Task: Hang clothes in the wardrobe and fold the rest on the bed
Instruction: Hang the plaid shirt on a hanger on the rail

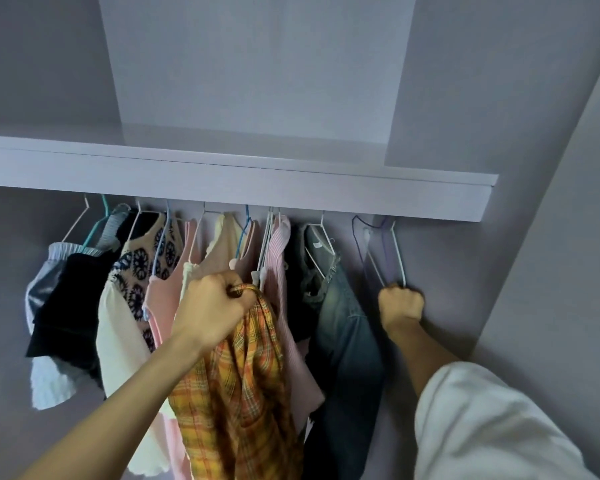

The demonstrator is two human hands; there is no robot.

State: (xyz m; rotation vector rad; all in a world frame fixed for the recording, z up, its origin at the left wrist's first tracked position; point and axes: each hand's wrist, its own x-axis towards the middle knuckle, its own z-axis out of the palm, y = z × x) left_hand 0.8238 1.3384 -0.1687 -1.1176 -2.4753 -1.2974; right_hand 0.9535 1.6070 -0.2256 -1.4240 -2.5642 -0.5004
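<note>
My left hand (211, 309) grips the top of an orange and yellow plaid garment (243, 382), which hangs down in front of the clothes in the wardrobe. My right hand (400, 303) is closed round the bottom of the bare hangers (383, 251) at the right end of the row, white and purple ones hooked up behind the shelf edge. A row of hung clothes fills the space between: a pink striped top (280, 271), blue jeans (343, 327), a patterned knit (146, 258) and a cream top (118, 341).
A white shelf (257, 181) runs across above the hangers and hides the rail. The wardrobe's right side wall (551, 237) stands close to my right hand. Dark and pale blue garments (63, 299) hang at the far left.
</note>
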